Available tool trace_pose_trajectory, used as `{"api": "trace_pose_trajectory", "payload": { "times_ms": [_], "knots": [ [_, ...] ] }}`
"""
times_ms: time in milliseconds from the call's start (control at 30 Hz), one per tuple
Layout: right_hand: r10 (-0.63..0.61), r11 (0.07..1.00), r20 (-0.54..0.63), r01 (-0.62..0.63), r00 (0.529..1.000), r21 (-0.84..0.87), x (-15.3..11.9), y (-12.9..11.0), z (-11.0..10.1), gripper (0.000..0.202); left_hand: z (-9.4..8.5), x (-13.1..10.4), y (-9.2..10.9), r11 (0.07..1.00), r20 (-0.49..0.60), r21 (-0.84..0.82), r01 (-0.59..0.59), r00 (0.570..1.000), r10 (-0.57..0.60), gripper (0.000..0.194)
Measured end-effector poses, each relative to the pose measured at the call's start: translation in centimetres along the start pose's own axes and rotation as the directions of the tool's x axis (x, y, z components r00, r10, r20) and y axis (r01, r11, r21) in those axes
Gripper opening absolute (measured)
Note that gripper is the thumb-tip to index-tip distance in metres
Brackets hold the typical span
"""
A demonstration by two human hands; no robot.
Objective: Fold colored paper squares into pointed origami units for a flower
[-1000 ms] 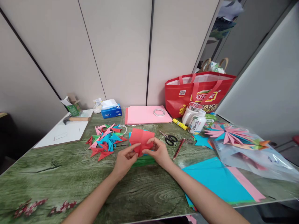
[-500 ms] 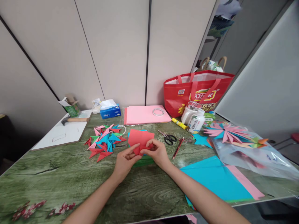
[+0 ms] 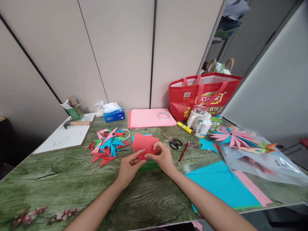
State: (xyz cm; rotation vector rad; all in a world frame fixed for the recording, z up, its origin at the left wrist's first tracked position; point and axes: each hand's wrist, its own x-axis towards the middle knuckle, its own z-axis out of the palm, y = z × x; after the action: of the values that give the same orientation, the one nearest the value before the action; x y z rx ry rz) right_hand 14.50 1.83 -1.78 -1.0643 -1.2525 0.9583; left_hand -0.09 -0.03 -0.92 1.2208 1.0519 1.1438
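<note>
A sheet of red paper (image 3: 145, 143), partly folded, is held up between both hands over the middle of the table. My left hand (image 3: 131, 163) pinches its lower left edge with thumb and fingers. On the other side, my right hand (image 3: 162, 156) grips the lower right edge, its thumb near the bottom middle. Beneath the red paper lies a stack of green and blue paper (image 3: 149, 166), mostly covered by it and by the hands. To the left rests a pile of folded paper pieces (image 3: 109, 144) in red, blue, pink and green.
Black-handled scissors (image 3: 173, 142) and a red pen (image 3: 183, 153) lie right of the hands. Blue sheets (image 3: 221, 186) spread toward the front right edge. Behind are pink paper (image 3: 144, 118), a glue stick (image 3: 184, 127), a white bottle (image 3: 202, 125) and a red bag (image 3: 178, 99). A hammer (image 3: 79, 123) lies far left.
The fold at the red paper's lower part has flattened, and its face looks smoother between the thumbs. Both hands stay almost in place.
</note>
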Motion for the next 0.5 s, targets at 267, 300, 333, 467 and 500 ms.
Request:
{"api": "trace_pose_trajectory", "payload": {
  "times_ms": [267, 300, 333, 467, 500],
  "knots": [
    [0.021, 0.994, -0.013, -0.02, 1.0, 0.109, -0.27, 0.0, 0.14, 0.055, 0.11, -0.07, 0.09, 1.0, 0.005, -0.007, -0.018, 1.0, 0.018, 0.025],
    [-0.01, 0.997, -0.023, 0.011, 1.0, 0.076, -0.31, -0.07, 0.11, 0.051, 0.09, -0.05, 0.07, 1.0, 0.007, -0.01, -0.011, 1.0, 0.011, 0.025],
    [-0.041, 0.999, -0.03, 0.042, 0.999, 0.029, -0.34, -0.12, 0.07, 0.046, 0.05, -0.02, 0.04, 1.0, 0.006, -0.014, -0.003, 1.0, 0.003, 0.026],
    [-0.068, 0.997, 0.056, 0.07, 0.996, -0.04, -0.24, -0.24, -0.14, 0.036, -0.24, 0.13, -0.2, 0.999, -0.009, -0.047, -0.002, 1.0, 0.002, 0.026],
    [-0.055, 0.998, 0.076, 0.055, 0.996, 0.001, -0.2, -0.27, -0.17, 0.035, -0.32, 0.17, -0.27, 0.997, -0.005, -0.07, -0.012, 1.0, 0.012, 0.024]
  ]
}}
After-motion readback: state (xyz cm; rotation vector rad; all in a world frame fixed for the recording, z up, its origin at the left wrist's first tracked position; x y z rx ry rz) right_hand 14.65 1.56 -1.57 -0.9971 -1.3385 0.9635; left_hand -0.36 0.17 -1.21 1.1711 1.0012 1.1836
